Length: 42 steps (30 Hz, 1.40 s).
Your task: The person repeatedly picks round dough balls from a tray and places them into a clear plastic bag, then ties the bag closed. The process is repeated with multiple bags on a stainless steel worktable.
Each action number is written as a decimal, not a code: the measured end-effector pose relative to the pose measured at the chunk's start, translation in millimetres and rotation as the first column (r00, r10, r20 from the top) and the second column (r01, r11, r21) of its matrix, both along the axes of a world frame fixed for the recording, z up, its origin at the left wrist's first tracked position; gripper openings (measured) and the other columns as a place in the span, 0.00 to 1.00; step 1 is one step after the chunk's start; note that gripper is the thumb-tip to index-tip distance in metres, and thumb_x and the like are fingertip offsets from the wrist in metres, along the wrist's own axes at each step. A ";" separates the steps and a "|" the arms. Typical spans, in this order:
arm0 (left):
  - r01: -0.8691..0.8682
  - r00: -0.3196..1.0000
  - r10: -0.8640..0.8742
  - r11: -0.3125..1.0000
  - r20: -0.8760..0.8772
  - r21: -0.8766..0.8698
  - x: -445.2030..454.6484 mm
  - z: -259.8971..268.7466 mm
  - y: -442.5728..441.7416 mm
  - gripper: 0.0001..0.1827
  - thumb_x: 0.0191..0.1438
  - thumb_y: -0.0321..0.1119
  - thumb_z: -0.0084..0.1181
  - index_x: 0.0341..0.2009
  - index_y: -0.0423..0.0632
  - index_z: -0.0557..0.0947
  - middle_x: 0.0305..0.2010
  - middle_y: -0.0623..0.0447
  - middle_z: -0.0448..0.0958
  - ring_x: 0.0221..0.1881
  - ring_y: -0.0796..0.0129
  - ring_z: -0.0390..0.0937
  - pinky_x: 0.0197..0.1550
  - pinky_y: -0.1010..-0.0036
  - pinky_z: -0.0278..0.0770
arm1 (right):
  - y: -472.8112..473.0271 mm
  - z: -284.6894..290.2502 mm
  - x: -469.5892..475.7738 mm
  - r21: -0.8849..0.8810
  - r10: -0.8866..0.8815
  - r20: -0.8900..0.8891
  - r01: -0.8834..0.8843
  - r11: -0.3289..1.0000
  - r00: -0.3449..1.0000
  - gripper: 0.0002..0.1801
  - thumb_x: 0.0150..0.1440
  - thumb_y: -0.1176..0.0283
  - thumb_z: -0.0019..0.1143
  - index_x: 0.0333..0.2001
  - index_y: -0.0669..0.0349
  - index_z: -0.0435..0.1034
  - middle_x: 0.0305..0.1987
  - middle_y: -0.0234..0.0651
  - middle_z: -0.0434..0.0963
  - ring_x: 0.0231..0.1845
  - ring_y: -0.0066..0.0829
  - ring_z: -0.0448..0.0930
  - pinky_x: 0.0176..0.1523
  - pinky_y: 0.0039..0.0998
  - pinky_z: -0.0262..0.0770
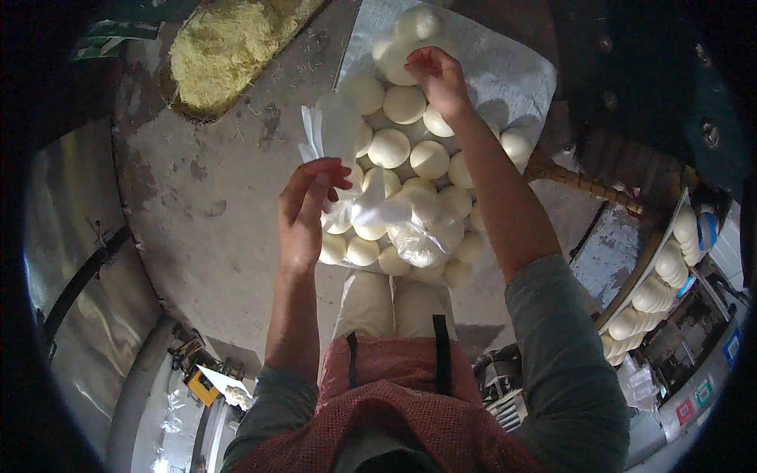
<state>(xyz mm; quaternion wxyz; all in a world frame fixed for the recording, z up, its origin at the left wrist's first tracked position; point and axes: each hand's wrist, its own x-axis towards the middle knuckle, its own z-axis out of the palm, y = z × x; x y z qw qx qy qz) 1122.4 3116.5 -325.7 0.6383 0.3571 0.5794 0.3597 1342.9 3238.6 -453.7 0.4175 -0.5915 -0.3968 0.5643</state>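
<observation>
Before me a board (502,53) with a pale, shiny top bears several round cream-white balls (389,148), which look like dough or steamed buns. My left hand (307,204) is at the board's left edge, its fingers bent around a thin clear plastic bag (384,210). The bag's white gathered end (312,133) sticks up beyond those fingers. Translucent film hazes some balls on the near and left sides. Over the far part of the board, my right hand (437,77) has its fingers curled beside pale balls. Whether it pinches film cannot be made out.
A long container at the far left holds a heap of yellow shreds (225,53), with strands scattered on the concrete floor (195,177). At right, a tray carries rows of pale rounded pieces (644,295). A metal-sheeted surface (89,284) stands at far left.
</observation>
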 end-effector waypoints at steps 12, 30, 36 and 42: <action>-0.209 0.706 0.180 0.977 0.685 -0.041 18.0 22.2 -29.2 0.14 0.56 0.41 0.48 0.36 0.42 0.72 0.29 0.51 0.69 0.28 0.70 0.66 0.30 0.76 0.64 | -131.7 125.1 -40.8 0.141 0.519 0.029 -0.518 0.844 0.854 0.08 0.55 0.72 0.44 0.37 0.62 0.69 0.33 0.43 0.75 0.34 0.40 0.76 0.38 0.34 0.71; 0.221 0.882 -0.203 0.975 -0.426 -0.008 21.9 7.0 -66.1 0.11 0.49 0.27 0.58 0.40 0.43 0.76 0.33 0.55 0.74 0.29 0.76 0.69 0.31 0.81 0.65 | -186.0 96.2 -33.8 -0.353 -0.159 -0.099 0.114 0.929 0.982 0.15 0.43 0.77 0.65 0.33 0.60 0.65 0.30 0.28 0.72 0.33 0.18 0.73 0.41 0.23 0.72; 0.055 0.960 -0.085 0.991 -0.267 -0.118 32.1 0.1 -71.1 0.04 0.50 0.22 0.56 0.33 0.40 0.79 0.34 0.52 0.78 0.39 0.73 0.73 0.45 0.77 0.71 | -190.5 119.0 -41.6 -0.194 -0.004 0.086 0.021 0.981 0.996 0.14 0.45 0.74 0.64 0.34 0.63 0.68 0.29 0.32 0.76 0.33 0.21 0.77 0.40 0.24 0.73; -0.107 0.994 0.102 0.990 -0.049 -0.094 43.8 3.5 -71.3 0.09 0.50 0.22 0.57 0.21 0.43 0.72 0.23 0.60 0.71 0.25 0.81 0.65 0.29 0.82 0.64 | -193.8 119.4 -49.3 -0.125 -0.040 0.172 0.063 0.990 0.984 0.10 0.47 0.75 0.61 0.34 0.63 0.70 0.30 0.34 0.78 0.33 0.23 0.79 0.40 0.24 0.74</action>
